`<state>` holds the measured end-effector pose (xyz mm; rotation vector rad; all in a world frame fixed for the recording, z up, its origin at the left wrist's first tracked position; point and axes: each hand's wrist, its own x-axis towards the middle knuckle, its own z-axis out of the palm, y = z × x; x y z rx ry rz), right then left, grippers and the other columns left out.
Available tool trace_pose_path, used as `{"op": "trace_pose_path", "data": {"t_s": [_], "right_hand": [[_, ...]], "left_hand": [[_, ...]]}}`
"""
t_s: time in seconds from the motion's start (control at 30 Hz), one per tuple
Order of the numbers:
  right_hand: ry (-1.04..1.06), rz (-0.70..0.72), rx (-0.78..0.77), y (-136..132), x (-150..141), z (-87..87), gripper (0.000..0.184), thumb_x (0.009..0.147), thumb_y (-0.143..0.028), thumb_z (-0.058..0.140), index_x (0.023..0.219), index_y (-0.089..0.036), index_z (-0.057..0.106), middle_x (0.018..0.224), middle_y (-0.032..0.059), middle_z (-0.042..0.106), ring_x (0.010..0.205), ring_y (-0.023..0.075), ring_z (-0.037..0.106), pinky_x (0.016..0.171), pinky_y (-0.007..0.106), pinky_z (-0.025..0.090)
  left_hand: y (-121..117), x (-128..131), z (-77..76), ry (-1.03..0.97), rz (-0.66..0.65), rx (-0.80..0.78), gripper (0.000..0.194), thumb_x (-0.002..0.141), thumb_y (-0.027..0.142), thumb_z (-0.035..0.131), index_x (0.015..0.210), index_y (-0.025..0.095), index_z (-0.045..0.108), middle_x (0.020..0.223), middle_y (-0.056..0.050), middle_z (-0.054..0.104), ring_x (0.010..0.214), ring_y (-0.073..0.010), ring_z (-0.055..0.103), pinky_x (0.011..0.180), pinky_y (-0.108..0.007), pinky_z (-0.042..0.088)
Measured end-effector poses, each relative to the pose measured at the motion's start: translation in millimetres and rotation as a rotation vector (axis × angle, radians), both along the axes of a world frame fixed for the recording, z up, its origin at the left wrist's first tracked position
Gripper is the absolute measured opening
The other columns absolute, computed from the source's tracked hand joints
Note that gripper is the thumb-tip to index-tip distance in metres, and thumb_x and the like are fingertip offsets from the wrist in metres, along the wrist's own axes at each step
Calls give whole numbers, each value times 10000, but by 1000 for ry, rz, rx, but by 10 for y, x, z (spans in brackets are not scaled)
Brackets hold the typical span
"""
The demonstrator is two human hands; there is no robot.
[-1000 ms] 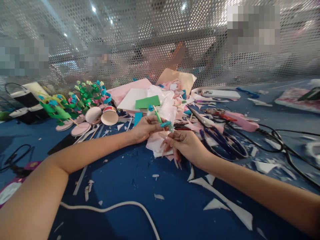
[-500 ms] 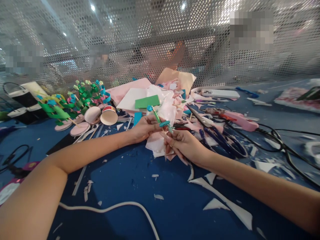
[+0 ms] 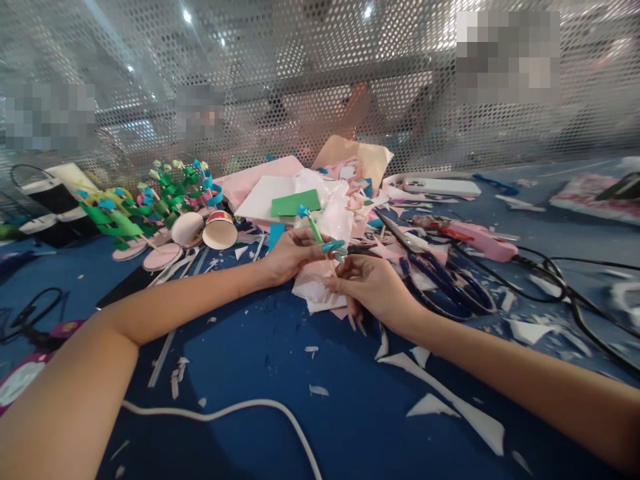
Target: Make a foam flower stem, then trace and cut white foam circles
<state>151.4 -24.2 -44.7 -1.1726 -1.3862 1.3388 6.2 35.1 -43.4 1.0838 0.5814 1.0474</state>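
My left hand (image 3: pixel 293 257) pinches a thin paper flower (image 3: pixel 315 230), a stick wrapped in green with a small blue bloom at its upper end. A curled teal paper strip (image 3: pixel 332 246) shows at its fingertips. Close beside it, my right hand (image 3: pixel 375 287) has thumb and fingers drawn together at the stick's lower end; the exact grip is partly hidden. Behind the hands lie a green paper rectangle (image 3: pixel 296 203) and crumpled clear plastic (image 3: pixel 327 210). Large dark-handled scissors (image 3: pixel 445 280) rest to the right of my right hand.
At the left stand several paper plants (image 3: pixel 170 193) on round pink bases, near a paper cup (image 3: pixel 220 233). A pink glue gun (image 3: pixel 480 240) with black cable and a phone (image 3: pixel 443 187) lie right. Paper scraps (image 3: pixel 450 393) and a white cable (image 3: pixel 240 405) cover the blue table (image 3: pixel 240 360).
My right hand's fingers have shifted slightly at the lower end of the stick. The left hand keeps its pinch on the paper flower, and the view has moved a little.
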Motion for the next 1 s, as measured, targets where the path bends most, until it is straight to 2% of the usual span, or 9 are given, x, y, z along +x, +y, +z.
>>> {"op": "trace_pose_path", "data": {"t_s": [0.2,0.43,0.7,0.87,1.0], "right_hand": [[-29,16,-5,-15,2,-7,425,498,-443,777,571,-174,456,432,-31,585,237,59,440,240,153,310],[-1,20,-44,-27,0,24,437,493,-460,778,558,-179,450,402,-31,571,244,73,462,256,166,385],[11,78,-43,-31,22,26,434,502,-487,770,563,-152,500,450,-1,608,300,93,528,276,162,408],[-25,122,-3,-24,44,15,400,580,-486,726,552,-150,511,424,-11,592,249,64,457,282,171,389],[-24,140,25,-16,52,3,381,620,-473,707,563,-145,521,480,-4,623,228,41,415,275,174,345]], "left_hand": [[-7,0,6,-2,-17,10,336,402,232,858,567,103,595,609,22,671,556,-96,636,625,-240,513],[-1,-26,0,37,-73,-13,386,456,218,845,800,135,689,656,-8,706,590,-113,664,644,-218,511],[7,-33,-26,77,-79,28,374,470,253,840,787,130,683,676,-25,706,631,-126,658,704,-258,488],[0,-35,-21,60,-80,20,342,457,228,842,741,132,677,646,-15,696,584,-121,640,644,-253,480],[-14,-32,-3,54,-76,7,328,434,224,849,691,128,668,614,-1,685,565,-109,633,600,-229,475]]}}
